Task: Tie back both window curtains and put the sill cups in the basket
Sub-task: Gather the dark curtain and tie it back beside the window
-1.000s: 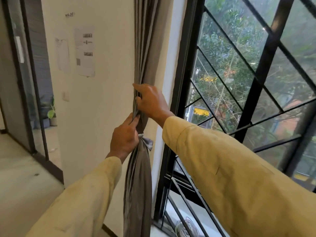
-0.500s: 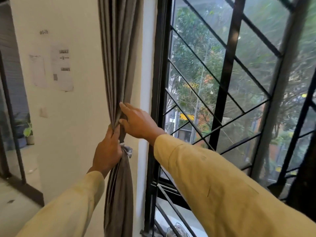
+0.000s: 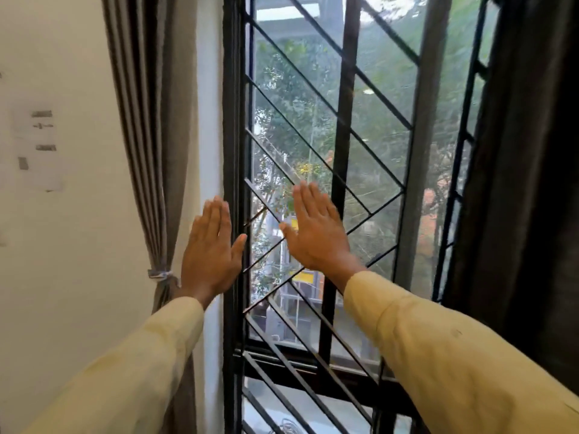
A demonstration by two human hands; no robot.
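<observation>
The left grey curtain [image 3: 150, 120] hangs gathered beside the window, cinched by a pale tie [image 3: 160, 274] at about wrist height. My left hand [image 3: 211, 252] is raised flat with straight fingers just right of the tie, holding nothing. My right hand [image 3: 316, 230] is also flat and empty, held up in front of the black window grille [image 3: 341, 120]. A dark curtain [image 3: 526, 183] hangs loose at the right edge. No cups or basket are in view.
A white wall [image 3: 69, 245] with taped papers [image 3: 37, 148] lies to the left. The sill [image 3: 297, 405] shows low down behind the grille bars, with a coiled wire on it. Trees and buildings are outside.
Both hands have let go of the left curtain and moved right, opening flat in front of the window. The view has swung right, bringing the dark right curtain into sight.
</observation>
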